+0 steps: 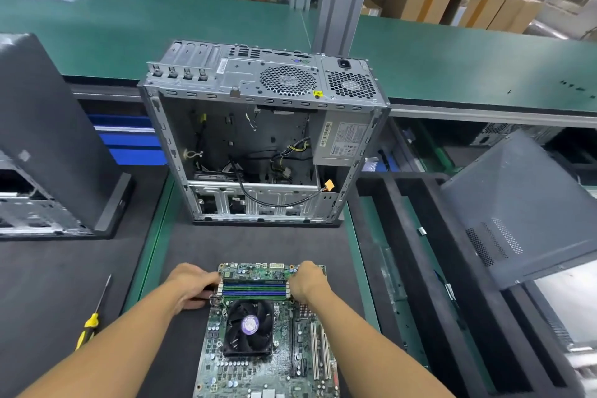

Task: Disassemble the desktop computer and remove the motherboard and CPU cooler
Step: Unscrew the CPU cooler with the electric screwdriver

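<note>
Head camera view: the motherboard (290, 349), with the CPU cooler (248, 328) mounted at its centre, lies flat on a dark mat (258, 245) in front of the open computer case (258, 139). The left hand (190, 284) curls round the board's left edge beside the memory sticks (255, 289). The right hand (308, 281) rests on their other end, fingers hidden, its hold impossible to tell. A yellow-handled screwdriver (93, 320) lies to the left.

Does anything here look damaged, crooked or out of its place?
Nothing looks damaged or spilled. The only untidy thing is in the open case: loose cables hang inside, and an orange connector dangles at its right side. The motherboard lies flat on the mat.
</note>
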`<control>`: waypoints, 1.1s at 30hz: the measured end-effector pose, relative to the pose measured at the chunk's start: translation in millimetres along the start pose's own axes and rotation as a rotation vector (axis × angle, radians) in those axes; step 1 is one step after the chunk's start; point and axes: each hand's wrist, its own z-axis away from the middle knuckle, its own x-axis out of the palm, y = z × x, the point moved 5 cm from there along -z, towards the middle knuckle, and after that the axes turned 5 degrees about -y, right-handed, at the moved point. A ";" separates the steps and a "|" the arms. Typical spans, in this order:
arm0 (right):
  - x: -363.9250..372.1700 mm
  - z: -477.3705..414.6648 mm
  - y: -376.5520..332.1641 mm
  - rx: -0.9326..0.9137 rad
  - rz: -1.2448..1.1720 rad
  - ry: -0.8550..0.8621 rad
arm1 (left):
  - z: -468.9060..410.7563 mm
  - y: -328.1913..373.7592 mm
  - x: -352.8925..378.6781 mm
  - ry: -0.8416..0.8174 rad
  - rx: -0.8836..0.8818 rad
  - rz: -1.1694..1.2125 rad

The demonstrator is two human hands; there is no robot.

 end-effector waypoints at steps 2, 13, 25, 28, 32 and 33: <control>0.1 0.0 -0.5 0.011 0.010 -0.001 | -0.7 -0.6 -0.7 -0.007 -0.005 0.005; -2.9 4.0 9.5 -0.011 -0.199 -0.017 | -4.4 -4.6 -7.0 -0.108 0.006 0.001; 1.1 -0.3 -2.2 0.011 -0.034 -0.029 | -3.0 -1.8 -1.6 -0.091 -0.003 -0.015; 2.8 -0.6 -4.1 0.021 0.023 0.002 | -5.2 -1.2 -0.4 -0.070 -0.017 -0.023; 2.0 1.9 -8.5 0.044 0.040 0.009 | -5.2 -2.0 -0.2 -0.048 -0.024 -0.016; 2.4 2.1 -10.2 0.033 0.050 0.013 | -4.9 -2.1 -0.3 -0.046 -0.023 -0.012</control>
